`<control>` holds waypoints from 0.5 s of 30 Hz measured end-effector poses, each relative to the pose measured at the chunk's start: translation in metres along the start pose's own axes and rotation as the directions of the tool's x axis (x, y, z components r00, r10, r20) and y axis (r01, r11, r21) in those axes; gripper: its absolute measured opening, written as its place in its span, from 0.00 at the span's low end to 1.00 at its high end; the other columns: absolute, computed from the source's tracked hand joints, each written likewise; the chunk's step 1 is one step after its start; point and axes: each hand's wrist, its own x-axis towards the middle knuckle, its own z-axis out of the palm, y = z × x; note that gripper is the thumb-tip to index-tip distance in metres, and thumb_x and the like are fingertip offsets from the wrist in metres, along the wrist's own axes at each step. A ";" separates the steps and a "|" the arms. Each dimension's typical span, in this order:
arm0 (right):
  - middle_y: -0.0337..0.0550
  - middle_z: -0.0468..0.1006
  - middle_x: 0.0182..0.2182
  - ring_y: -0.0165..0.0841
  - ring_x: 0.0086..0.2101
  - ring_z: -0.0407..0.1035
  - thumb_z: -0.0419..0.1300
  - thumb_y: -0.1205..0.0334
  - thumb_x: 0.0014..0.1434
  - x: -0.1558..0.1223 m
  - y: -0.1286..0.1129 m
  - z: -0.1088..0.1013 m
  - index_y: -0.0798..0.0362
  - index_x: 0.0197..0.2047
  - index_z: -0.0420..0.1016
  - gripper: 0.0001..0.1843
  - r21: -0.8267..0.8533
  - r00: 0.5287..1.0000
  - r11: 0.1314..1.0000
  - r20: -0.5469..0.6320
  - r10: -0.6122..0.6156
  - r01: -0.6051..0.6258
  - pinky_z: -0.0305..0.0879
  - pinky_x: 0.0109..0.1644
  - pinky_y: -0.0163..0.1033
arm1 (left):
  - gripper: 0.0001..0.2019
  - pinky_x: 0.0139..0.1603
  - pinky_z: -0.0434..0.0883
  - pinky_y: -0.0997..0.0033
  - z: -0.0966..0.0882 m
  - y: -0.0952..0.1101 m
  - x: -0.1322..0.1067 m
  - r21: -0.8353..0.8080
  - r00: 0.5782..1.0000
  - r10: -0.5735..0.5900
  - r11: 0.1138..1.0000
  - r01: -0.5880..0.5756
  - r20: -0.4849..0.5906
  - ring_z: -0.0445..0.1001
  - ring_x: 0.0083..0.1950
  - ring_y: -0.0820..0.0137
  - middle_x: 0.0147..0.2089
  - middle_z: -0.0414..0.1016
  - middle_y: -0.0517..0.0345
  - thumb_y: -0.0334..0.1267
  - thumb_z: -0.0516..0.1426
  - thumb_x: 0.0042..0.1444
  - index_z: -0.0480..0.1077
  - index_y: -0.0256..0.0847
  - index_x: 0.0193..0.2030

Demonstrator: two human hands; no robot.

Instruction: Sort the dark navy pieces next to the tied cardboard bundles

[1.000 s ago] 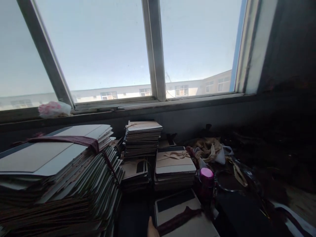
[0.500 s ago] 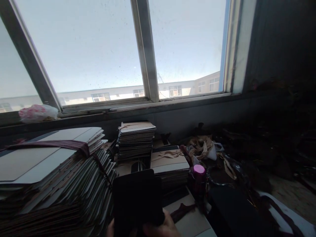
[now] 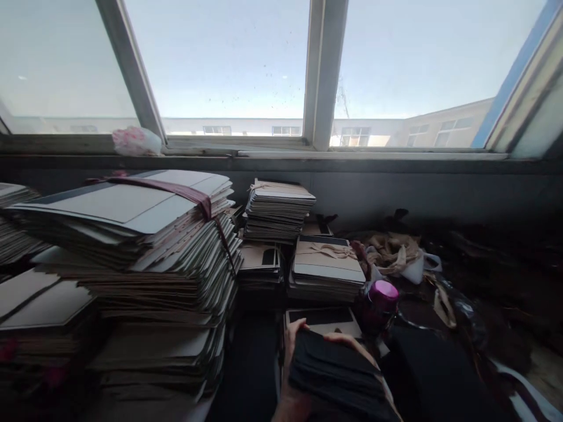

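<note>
At the bottom centre of the frame, both hands grip one dark stack of sheets [image 3: 336, 369], its long axis running from upper left to lower right. Left hand [image 3: 294, 346] curls over its far corner; right hand [image 3: 352, 344] clasps the top edge (wrists cut off). Just beyond stands one magenta-capped bottle [image 3: 379, 305].

We have both hands low at the bottom edge of the view, close together. Our left hand [image 3: 294, 351] reaches forward with fingers curled over an edge, thumb side up. Our right hand [image 3: 352, 346] lies arched beside it, fingers bent in a grip; its wrist is hidden.
</note>
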 end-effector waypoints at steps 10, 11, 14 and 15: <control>0.49 0.88 0.35 0.57 0.43 0.81 0.76 0.40 0.40 0.003 0.042 0.002 0.49 0.35 0.83 0.25 -0.191 0.983 0.972 -0.147 0.112 -0.139 0.79 0.49 0.57 | 0.28 0.64 0.69 0.53 -0.013 0.020 -0.001 -0.255 0.989 -0.093 0.959 0.120 0.118 0.71 0.63 0.48 0.61 0.74 0.41 0.49 0.72 0.45 0.77 0.40 0.52; 0.50 0.88 0.34 0.58 0.42 0.81 0.75 0.39 0.39 0.003 0.038 0.009 0.50 0.36 0.83 0.27 -0.199 0.983 0.969 -0.139 0.118 -0.144 0.79 0.47 0.57 | 0.30 0.62 0.71 0.53 -0.013 0.018 0.002 -0.302 0.981 -0.156 0.936 0.183 0.111 0.73 0.62 0.47 0.58 0.77 0.40 0.51 0.72 0.45 0.77 0.38 0.52; 0.51 0.88 0.38 0.55 0.42 0.82 0.74 0.40 0.45 0.008 0.014 0.027 0.52 0.45 0.82 0.30 -0.199 0.992 0.972 -0.056 0.112 -0.121 0.79 0.46 0.55 | 0.35 0.62 0.73 0.55 -0.010 0.020 0.011 -0.440 0.934 -0.342 0.826 0.352 0.104 0.76 0.61 0.47 0.54 0.81 0.40 0.53 0.74 0.41 0.75 0.37 0.53; 0.50 0.88 0.40 0.53 0.41 0.82 0.74 0.41 0.46 0.011 0.002 0.031 0.52 0.48 0.81 0.31 -0.197 0.995 0.975 -0.014 0.101 -0.102 0.79 0.45 0.53 | 0.36 0.62 0.73 0.56 -0.011 0.024 0.015 -0.484 0.909 -0.401 0.777 0.403 0.114 0.77 0.60 0.48 0.54 0.81 0.42 0.53 0.75 0.39 0.74 0.37 0.53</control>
